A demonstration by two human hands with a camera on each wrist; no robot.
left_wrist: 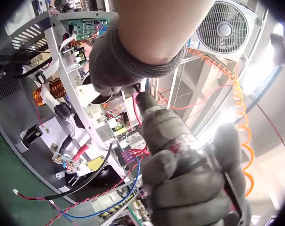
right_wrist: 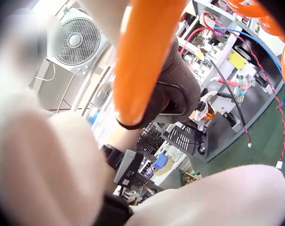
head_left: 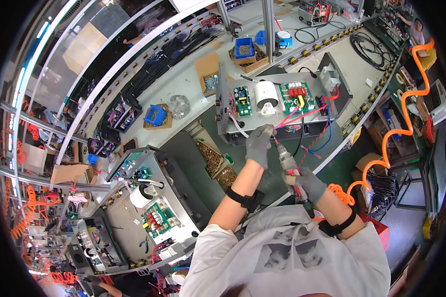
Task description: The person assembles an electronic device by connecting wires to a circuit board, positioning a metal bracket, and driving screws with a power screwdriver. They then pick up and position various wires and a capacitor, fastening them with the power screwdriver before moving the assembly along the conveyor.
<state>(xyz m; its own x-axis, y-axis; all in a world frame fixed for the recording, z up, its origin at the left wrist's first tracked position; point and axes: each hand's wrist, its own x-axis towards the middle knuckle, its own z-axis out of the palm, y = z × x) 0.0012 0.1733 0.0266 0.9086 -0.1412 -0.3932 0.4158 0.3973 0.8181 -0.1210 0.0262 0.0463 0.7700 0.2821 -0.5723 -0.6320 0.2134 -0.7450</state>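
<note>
My gloved left hand [head_left: 259, 145] is at the front edge of an open metal chassis [head_left: 252, 129], its curled fingers pinching pink-red wires [head_left: 287, 122] that run from a green circuit board [head_left: 305, 103]. What the fingertips cover is hidden. My gloved right hand [head_left: 309, 185] grips a powered screwdriver [head_left: 286, 159], whose thin red bit points up at the left fingertips. In the left wrist view the left glove [left_wrist: 107, 66] stays beside the chassis, while the right glove [left_wrist: 185, 183] wraps the tool. An orange hose [right_wrist: 145, 61] crosses before the right glove [right_wrist: 180, 92] in the right wrist view.
A white cylinder [head_left: 266, 94] stands on the chassis. Loose blue wire [head_left: 327, 141] and twisted red wire hang over its front. Boxes of brass-coloured screws [head_left: 209, 157] sit to the left, near a second chassis [head_left: 171, 198]. A coiled orange hose [head_left: 386, 133] hangs right.
</note>
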